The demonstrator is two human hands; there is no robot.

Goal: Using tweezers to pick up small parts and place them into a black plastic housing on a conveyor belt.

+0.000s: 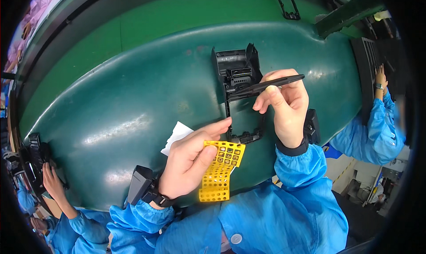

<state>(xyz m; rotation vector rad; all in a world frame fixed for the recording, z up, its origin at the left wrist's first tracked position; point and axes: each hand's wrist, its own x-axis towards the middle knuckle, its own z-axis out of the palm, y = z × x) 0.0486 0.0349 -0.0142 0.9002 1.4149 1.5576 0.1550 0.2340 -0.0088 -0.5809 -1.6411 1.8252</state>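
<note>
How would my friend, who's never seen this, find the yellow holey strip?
Start at the big green table and find the camera wearer's left hand near its lower edge. The yellow perforated strip is in that hand's grip. Unlike the white paper and black plastic housing nearby, it's bright yellow with rows of round holes.

We see a black frame (291, 16) beyond our green table (111, 94). To our right are a green post (350, 17) and a blue-sleeved co-worker (377, 129).

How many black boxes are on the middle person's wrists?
2: one box by the wrist of the left hand, which holds a yellow sheet; the other box by the wrist of the right hand, which holds a black tool.
</note>
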